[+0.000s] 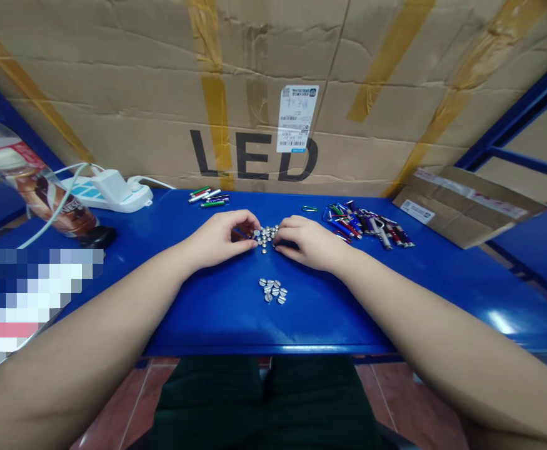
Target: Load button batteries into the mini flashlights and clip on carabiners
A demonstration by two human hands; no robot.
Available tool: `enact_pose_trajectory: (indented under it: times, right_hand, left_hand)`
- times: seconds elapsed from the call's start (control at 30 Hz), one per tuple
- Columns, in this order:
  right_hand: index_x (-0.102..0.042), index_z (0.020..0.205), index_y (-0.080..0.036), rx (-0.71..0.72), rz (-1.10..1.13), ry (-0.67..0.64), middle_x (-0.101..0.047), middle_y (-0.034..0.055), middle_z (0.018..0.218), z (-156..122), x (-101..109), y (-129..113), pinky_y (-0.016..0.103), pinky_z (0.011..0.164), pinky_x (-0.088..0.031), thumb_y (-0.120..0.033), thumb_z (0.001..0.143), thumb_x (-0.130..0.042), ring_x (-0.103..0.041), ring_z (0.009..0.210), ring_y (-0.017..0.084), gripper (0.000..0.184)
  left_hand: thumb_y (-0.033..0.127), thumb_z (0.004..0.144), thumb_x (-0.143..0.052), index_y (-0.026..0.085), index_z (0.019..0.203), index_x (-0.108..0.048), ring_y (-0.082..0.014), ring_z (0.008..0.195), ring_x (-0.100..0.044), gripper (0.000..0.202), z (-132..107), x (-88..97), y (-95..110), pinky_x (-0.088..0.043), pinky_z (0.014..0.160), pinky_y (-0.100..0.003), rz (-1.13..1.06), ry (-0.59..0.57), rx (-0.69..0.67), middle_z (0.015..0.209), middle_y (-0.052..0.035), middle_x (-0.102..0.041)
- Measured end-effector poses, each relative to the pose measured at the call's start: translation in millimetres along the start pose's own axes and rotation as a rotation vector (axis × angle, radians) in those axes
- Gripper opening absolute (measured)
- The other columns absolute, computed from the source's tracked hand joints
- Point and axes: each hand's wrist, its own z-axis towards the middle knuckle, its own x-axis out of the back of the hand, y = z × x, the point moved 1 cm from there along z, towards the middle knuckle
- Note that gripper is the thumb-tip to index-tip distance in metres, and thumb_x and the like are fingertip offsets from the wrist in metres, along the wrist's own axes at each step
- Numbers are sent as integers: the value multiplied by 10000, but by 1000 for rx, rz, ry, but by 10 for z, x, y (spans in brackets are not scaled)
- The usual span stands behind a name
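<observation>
A loose pile of small silver button cells (267, 234) lies on the blue table between my two hands. My left hand (224, 237) is at the pile's left side, thumb and index finger curved toward each other, with one button cell (257, 233) at their tips. On the pile's right edge rests my right hand (306, 242), its fingers curled and thumb drawn in close to them; what lies under the fingertips is hidden. Closer to the front edge is a second group of silver button cells (273, 290), some seemingly stacked together in short rolls.
Right of my hands is a heap of coloured metal penlights (362, 224) with clips; a green carabiner (309, 209) lies nearby. Several coloured tubes (209, 197) lie back left. A power strip (114, 190), bottle (43, 187) and small carton (470, 203) flank the table (217, 319). A large cardboard box (151, 100) stands behind.
</observation>
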Motion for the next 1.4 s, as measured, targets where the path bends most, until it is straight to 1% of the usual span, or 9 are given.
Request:
enact_pose_trajectory:
  times: [0.13,0.23,0.43,0.6,0.7,0.87,0.93,1.1,1.4]
  right_hand:
    - [-745,1055,-166,11,-10,-11,-697,108,983,13,-22,2,379,880,-510,-185,984,-614,-626,936,247,150]
    - [-747,993,-178,-33,4,-48,-700,101,989,17,-32,12,368,868,-502,-181,982,-618,-635,929,239,130]
    - [-658,967,-178,-136,112,-177,-704,76,982,6,23,-2,326,806,-496,-135,953,-625,-643,879,210,56]
    - [-632,926,-186,-139,126,-192,-697,75,947,-16,69,-8,319,768,-485,-147,961,-602,-625,830,201,61]
    - [-631,910,-185,-161,187,-141,-696,57,899,-38,108,-5,305,749,-473,-156,950,-597,-611,789,182,61]
    - [-655,883,-184,-224,500,4,-704,21,823,-67,172,-45,285,724,-517,-254,892,-657,-627,731,156,70]
    - [-680,865,-187,-233,546,64,-725,20,826,-61,176,-76,288,739,-536,-290,868,-693,-658,747,161,104]
    - [-731,851,-199,-167,488,160,-768,31,839,-21,153,-138,301,759,-552,-306,872,-720,-706,777,180,109]
    - [-751,866,-204,-42,407,176,-772,52,871,-6,112,-151,316,805,-538,-266,927,-706,-711,819,186,98]
  left_hand:
    - [362,856,-724,192,1027,-671,-218,937,-695,247,7,-16,17,-578,832,-372,20,2,-8,1032,-62,-721]
    - [370,858,-725,191,1024,-680,-215,922,-691,248,10,-22,29,-574,814,-360,46,7,-26,1021,-63,-726]
    - [366,864,-722,194,1078,-707,-207,921,-683,274,15,-54,56,-557,743,-311,96,-6,-57,1019,-62,-732]
    - [381,867,-722,193,1097,-719,-207,915,-682,297,10,-70,62,-551,723,-304,87,-9,-65,1023,-69,-733]
    - [376,867,-721,193,1093,-721,-208,916,-681,291,3,-63,62,-550,726,-307,86,-1,-66,1020,-70,-732]
    - [360,860,-720,193,1087,-723,-205,894,-679,282,7,-60,63,-558,747,-319,82,-23,-68,1009,-67,-729]
    - [365,852,-724,190,1074,-725,-202,868,-679,283,13,-68,64,-562,755,-327,73,-45,-64,995,-66,-732]
    - [370,844,-738,194,1056,-709,-193,843,-676,278,14,-94,74,-558,745,-318,24,-70,-36,972,-53,-737]
    - [368,842,-762,196,996,-670,-171,814,-662,248,-3,-101,110,-530,698,-284,-33,-67,-32,925,-30,-724]
